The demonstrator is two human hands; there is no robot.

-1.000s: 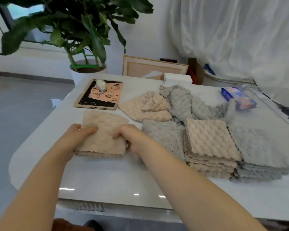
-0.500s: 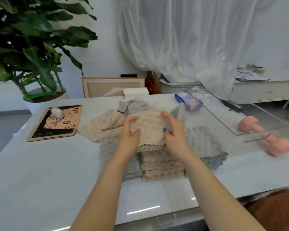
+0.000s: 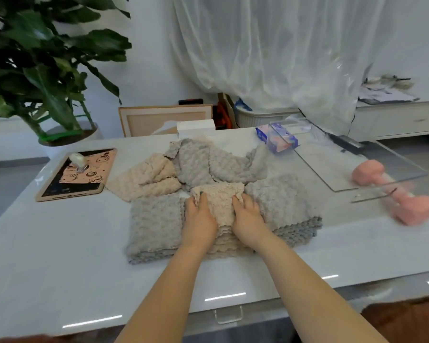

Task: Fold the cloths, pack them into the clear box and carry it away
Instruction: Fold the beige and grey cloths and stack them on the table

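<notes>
A folded beige cloth point(image 3: 219, 203) lies on top of a stack of folded beige cloths point(image 3: 227, 246) at the table's middle. My left hand point(image 3: 200, 219) grips its left side and my right hand point(image 3: 248, 219) its right side, and the cloth bunches up between them. Folded grey cloths sit on either side, one pile to the left point(image 3: 156, 224) and one to the right point(image 3: 285, 201). Behind them lie loose grey cloths point(image 3: 208, 162) and a loose beige cloth point(image 3: 146, 177). The clear box point(image 3: 372, 183) stands at the right, away from both hands.
A pink dumbbell point(image 3: 406, 204) lies by the clear box. A tissue pack point(image 3: 280, 141), a white carton point(image 3: 196, 127) and a tablet point(image 3: 77, 174) with a small white object sit toward the back. A potted plant point(image 3: 42, 78) stands at the far left.
Both hands lifted the folded beige cloth from the table's left, carried it right and set it down on the beige stack. The view swung to the right.
</notes>
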